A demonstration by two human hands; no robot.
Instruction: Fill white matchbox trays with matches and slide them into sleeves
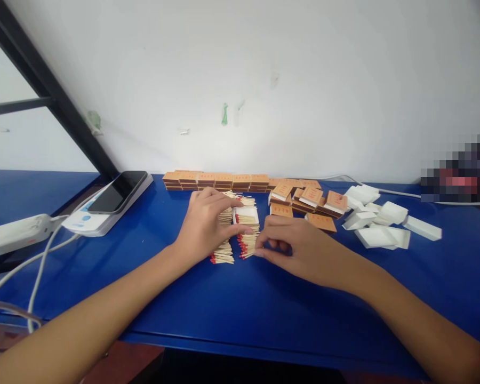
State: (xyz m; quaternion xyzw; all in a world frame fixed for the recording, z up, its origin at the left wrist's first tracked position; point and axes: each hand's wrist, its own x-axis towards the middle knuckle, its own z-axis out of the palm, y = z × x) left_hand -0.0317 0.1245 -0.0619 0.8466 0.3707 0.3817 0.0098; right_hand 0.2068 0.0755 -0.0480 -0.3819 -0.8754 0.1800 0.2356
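Note:
My left hand (206,224) is curled around a small white matchbox tray (257,214), thumb at the near end and fingers at the far end. Some matches lie inside the tray. Just below it, a pile of red-tipped matches (246,246) rests on the blue table, and the fingertips of my right hand (282,242) pinch at its right edge. Another heap of matches (223,254) lies to the left, partly hidden under my left hand. More matches show beyond the tray.
Stacked orange matchboxes (216,181) line the wall. Loose matchboxes (312,198) lie behind my right hand, with several empty white trays (380,218) farther right. At left are a phone (118,192) on a white box, a power strip (18,234) and cables.

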